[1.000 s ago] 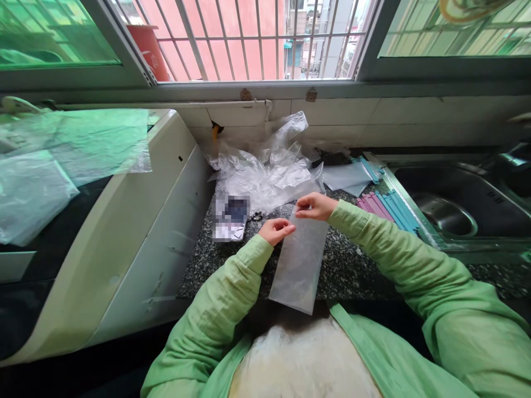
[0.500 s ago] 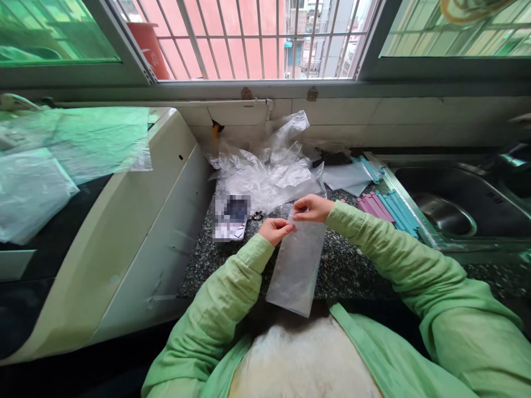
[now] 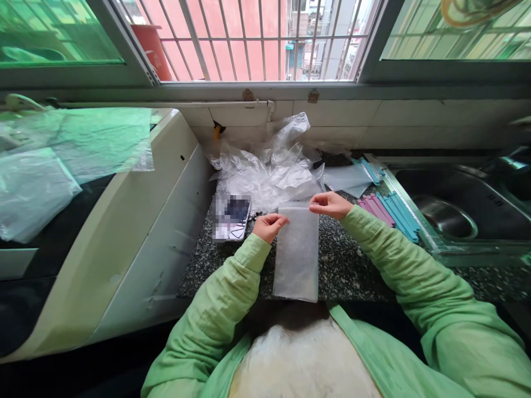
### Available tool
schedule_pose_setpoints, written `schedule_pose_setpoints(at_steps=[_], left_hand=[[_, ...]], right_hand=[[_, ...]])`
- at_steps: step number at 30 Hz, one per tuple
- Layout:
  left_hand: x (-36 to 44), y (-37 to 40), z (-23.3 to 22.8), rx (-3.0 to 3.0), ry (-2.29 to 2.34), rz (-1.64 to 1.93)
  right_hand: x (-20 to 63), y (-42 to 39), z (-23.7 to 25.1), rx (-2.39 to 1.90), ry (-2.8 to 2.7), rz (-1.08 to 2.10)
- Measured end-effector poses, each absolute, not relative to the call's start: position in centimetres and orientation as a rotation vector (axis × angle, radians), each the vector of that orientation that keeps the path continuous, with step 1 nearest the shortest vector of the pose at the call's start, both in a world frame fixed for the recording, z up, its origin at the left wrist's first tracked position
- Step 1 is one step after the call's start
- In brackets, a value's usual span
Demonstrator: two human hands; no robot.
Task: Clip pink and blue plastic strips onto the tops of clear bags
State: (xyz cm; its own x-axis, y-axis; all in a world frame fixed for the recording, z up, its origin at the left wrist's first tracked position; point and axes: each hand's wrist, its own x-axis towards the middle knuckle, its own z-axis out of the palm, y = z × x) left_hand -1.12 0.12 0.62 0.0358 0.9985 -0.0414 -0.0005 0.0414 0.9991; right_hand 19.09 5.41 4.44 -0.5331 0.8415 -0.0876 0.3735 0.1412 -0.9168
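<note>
A translucent plastic bag [image 3: 296, 257], flat and rectangular, hangs between my hands over the front edge of the counter. My left hand [image 3: 269, 226] pinches its upper left edge between thumb and fingers. At the upper right corner, my right hand [image 3: 331, 204] has the bag in a pinch too. Behind them lies a crumpled heap of clear plastic film [image 3: 265, 171]. Pink sealing clips [image 3: 375, 210] and blue sealing clips [image 3: 400, 216] are laid in a row to the right of my right hand.
A phone-like object [image 3: 238, 218], partly pixelated, lies left of my left hand. A metal sink [image 3: 440, 243] borders the counter on the right; a bulky cream appliance [image 3: 136, 237] stands at left. Another flat bag [image 3: 346, 178] with blue clips lies near the sink.
My hands have moved apart, the right one to the right along the bag's top. The bag has swung from slanted to nearly straight and is spread flatter.
</note>
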Motion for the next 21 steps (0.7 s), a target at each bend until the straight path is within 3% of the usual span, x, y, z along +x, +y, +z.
schedule_pose_setpoints(at_steps=[21], left_hand=[[-1.43,0.72,0.12,1.157,1.103,1.039]], right_hand=[[18.92,4.66,3.62,-1.094,-1.858,1.356]])
